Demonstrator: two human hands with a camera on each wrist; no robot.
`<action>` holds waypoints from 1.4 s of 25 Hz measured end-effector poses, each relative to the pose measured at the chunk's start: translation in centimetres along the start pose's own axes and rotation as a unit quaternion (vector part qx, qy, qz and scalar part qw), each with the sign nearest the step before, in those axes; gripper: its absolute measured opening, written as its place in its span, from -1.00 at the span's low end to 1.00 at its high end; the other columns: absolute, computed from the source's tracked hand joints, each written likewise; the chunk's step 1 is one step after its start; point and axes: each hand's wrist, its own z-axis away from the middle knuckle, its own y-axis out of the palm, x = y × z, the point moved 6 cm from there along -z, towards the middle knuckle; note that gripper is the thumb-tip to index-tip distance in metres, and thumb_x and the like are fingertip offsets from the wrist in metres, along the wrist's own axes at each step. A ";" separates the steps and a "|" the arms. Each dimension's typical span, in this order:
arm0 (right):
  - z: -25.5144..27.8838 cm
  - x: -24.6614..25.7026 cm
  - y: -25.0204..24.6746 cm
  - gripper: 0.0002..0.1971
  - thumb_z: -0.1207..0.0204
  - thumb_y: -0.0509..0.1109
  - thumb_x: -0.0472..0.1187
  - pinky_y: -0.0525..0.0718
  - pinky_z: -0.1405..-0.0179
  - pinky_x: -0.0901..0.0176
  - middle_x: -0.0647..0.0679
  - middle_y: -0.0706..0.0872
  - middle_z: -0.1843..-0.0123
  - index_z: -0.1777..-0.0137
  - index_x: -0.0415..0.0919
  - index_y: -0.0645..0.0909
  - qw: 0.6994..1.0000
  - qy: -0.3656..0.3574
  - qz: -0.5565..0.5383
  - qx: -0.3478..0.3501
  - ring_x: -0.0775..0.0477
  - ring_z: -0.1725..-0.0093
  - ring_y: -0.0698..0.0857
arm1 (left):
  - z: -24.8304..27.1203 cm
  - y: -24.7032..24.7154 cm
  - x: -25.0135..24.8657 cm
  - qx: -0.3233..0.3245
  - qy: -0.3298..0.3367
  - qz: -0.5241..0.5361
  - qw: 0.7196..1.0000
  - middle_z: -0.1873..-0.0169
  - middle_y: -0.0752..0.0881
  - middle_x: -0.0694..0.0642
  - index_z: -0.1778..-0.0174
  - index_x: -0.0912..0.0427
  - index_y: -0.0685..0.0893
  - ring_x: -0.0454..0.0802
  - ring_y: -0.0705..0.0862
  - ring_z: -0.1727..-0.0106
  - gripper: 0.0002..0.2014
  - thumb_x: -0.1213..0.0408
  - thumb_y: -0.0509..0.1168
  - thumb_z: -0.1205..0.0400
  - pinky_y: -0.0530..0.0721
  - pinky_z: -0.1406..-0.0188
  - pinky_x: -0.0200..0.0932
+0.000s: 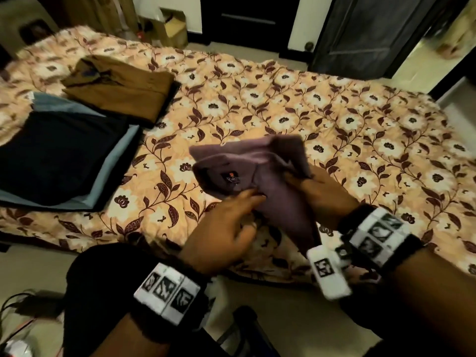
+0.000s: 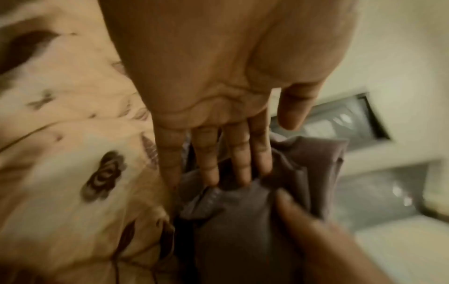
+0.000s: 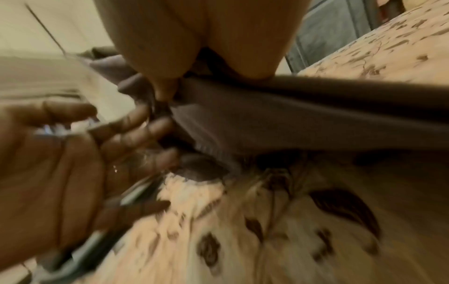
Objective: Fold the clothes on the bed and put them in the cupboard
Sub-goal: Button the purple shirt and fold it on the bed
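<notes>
My right hand [image 1: 323,193] grips the mauve shirt [image 1: 251,171] over the bed [image 1: 334,119], fingers and thumb curled round a bunched fold on its right side. The shirt hangs raised above the floral bedspread near the bed's front edge, collar end spread toward the far side, a small dark logo [image 1: 231,179] facing up, the lower part trailing down between my wrists.

My left hand [image 1: 224,228] is at the shirt's lower left edge. Its fingers [image 2: 239,159] are straight and slightly apart, tips pressed into the cloth; in the left wrist view the thumb stands off to the side, holding nothing. The right wrist view is badly blurred, but it shows my right fingers [image 3: 167,63] clamped down on the shirt [image 3: 303,119] with cloth tucked between them.

Farther left on the bed lie folded clothes: a brown shirt [image 1: 121,88], and just beside it, nearer me, a dark garment [image 1: 59,155] stacked on a grey-blue one [image 1: 113,166].

Beyond the bed stand a dark door [image 1: 368,32] and a cardboard box [image 1: 172,27].
</notes>
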 end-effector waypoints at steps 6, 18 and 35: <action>-3.6 -2.3 -9.1 -0.65 -0.64 0.25 -0.20 0.73 -0.09 -0.10 -0.34 0.69 -0.28 -0.37 -0.31 0.54 0.982 0.107 -0.135 -0.077 -0.26 -0.13 0.74 | -5.6 2.0 -1.8 -0.069 0.215 -0.183 0.957 -0.68 0.17 0.15 -0.59 0.05 0.40 0.16 0.02 -0.71 -0.47 0.18 0.16 -0.64 -0.03 -0.69 0.07; -5.1 -21.4 -10.2 -0.31 -0.55 -0.16 0.45 -0.32 -0.51 -0.43 0.35 -0.37 -0.61 -0.62 0.34 -0.29 0.824 0.179 0.535 -0.051 0.05 -0.66 -0.31 | -7.4 13.6 17.0 0.131 -0.230 -0.259 0.929 -0.59 -0.45 -0.19 -0.64 -0.17 -0.40 -0.05 -0.35 -0.68 -0.18 -0.47 -0.39 -0.52 -0.37 -0.54 0.39; 3.4 -24.7 -3.8 -0.34 -0.61 -0.27 0.36 -0.09 -0.56 -0.34 0.07 -0.15 -0.72 -0.68 0.16 -0.13 0.790 0.070 0.608 -0.042 -0.17 -0.67 0.10 | 0.9 20.3 12.8 0.137 -0.119 -0.314 0.932 -0.73 -0.04 -0.02 -0.72 0.02 0.03 0.09 0.19 -0.66 -0.34 -0.21 -0.23 -0.72 0.03 -0.56 0.34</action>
